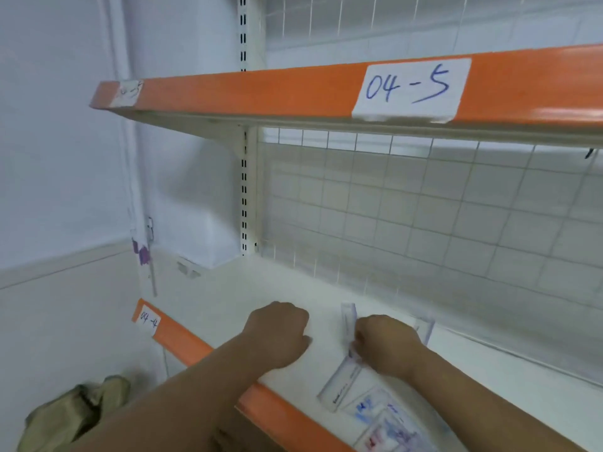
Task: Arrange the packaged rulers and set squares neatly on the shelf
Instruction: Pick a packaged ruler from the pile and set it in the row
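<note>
The lower shelf is white, with an orange front edge. It holds a few clear packets, all near that edge on its right side. One ruler packet lies slanted on the shelf. Its near end is just inside the edge and its far end pokes out past the right hand. That hand has its fingers curled round the packet and grips it about the middle.

A second clear strip shows just behind the same hand, farther in on the shelf. It is too blurred to tell whether it is a ruler or a set square. Another packet, with blue and red print, lies flat at the edge, touching the near end of the first.

The left hand rests on the shelf to the left of the packets. Its fingers are tucked under in a fist, with nothing seen in it.

A small white label at the left end of the edge reads "04-4" in blue pen. The upper shelf above carries a bigger white label reading "04-5". The print on the packets is too smeared to read.

A wire grid backs the lower shelf. An olive bag lies on the floor below its left end.
</note>
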A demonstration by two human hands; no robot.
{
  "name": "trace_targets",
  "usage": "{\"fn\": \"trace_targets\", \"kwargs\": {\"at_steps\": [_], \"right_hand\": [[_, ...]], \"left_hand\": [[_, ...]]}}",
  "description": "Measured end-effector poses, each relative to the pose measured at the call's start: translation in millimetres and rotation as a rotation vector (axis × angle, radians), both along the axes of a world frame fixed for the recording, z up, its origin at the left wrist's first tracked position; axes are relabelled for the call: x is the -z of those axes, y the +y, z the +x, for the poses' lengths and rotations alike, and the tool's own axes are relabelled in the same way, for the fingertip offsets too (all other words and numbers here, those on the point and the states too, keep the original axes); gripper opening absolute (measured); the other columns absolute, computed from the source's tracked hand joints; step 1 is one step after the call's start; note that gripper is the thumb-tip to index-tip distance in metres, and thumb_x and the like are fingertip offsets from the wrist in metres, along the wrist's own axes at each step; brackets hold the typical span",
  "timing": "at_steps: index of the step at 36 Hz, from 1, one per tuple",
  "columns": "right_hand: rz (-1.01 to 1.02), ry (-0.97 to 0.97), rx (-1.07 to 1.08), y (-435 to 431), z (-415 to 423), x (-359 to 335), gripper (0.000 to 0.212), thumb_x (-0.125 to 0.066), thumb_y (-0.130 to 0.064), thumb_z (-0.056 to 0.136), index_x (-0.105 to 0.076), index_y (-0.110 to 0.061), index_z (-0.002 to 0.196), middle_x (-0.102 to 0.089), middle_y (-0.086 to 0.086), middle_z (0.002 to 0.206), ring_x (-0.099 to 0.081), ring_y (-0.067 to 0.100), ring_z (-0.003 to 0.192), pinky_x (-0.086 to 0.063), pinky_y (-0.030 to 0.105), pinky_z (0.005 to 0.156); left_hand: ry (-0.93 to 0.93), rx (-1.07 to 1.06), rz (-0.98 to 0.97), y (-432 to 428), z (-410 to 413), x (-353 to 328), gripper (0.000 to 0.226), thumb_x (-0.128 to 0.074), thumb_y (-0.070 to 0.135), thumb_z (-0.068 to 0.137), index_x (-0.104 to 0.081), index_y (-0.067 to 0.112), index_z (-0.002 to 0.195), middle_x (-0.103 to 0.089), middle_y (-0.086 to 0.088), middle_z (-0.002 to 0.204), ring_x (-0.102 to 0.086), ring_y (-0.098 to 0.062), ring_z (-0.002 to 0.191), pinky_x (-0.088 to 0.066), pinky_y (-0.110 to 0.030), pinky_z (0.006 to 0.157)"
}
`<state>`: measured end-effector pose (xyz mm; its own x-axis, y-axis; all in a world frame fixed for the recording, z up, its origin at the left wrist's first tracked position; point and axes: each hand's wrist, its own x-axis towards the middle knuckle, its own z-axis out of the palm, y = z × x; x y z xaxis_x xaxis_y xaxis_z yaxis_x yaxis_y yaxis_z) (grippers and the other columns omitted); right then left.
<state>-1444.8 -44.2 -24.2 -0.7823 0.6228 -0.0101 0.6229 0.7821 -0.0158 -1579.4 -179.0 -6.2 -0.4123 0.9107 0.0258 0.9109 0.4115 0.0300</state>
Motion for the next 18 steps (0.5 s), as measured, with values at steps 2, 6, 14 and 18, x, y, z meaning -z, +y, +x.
{"fn": "trace_targets", "kwargs": {"at_steps": [2,6,14,18], "right_hand": [[-0.005,0.002,0.064,-0.9,-11.0,0.4,0.026,-0.047,-0.031,0.093,-0.062,-0.012,0.104,-0.061,0.006,0.111,-0.060,0.024,0.102,-0.038,0.026,0.070],[-0.027,-0.017,0.189,-4.1,-28.0,3.8,0.038,-0.047,-0.032,0.094,-0.051,-0.009,0.124,-0.053,0.008,0.119,-0.056,0.024,0.109,-0.039,0.028,0.077],[-0.170,-0.061,0.309,-4.7,-39.2,6.1,0.014,-0.055,-0.015,0.085,-0.057,-0.011,0.098,-0.057,0.007,0.106,-0.058,0.022,0.096,-0.046,0.028,0.079],[-0.219,-0.056,0.335,1.1,-43.8,7.7,0.024,-0.055,-0.010,0.083,-0.043,-0.013,0.062,-0.046,-0.001,0.069,-0.052,0.019,0.077,-0.041,0.023,0.067]], "left_hand": [[0.007,0.018,0.011,2.3,-15.0,-2.9,0.039,-0.044,0.042,0.098,-0.055,0.017,0.125,-0.055,-0.004,0.126,-0.049,-0.023,0.121,-0.043,-0.034,0.095],[0.029,0.060,-0.012,6.6,-39.4,-1.0,0.039,-0.044,0.042,0.098,-0.055,0.018,0.126,-0.056,-0.003,0.126,-0.050,-0.023,0.120,-0.044,-0.035,0.094],[0.018,0.167,-0.032,19.1,-63.2,9.1,0.039,-0.044,0.042,0.098,-0.055,0.018,0.126,-0.056,-0.003,0.127,-0.049,-0.023,0.121,-0.044,-0.034,0.094],[0.020,0.212,-0.036,22.4,-68.3,12.5,0.039,-0.044,0.042,0.098,-0.055,0.018,0.126,-0.056,-0.003,0.125,-0.051,-0.023,0.119,-0.045,-0.034,0.093]]}}
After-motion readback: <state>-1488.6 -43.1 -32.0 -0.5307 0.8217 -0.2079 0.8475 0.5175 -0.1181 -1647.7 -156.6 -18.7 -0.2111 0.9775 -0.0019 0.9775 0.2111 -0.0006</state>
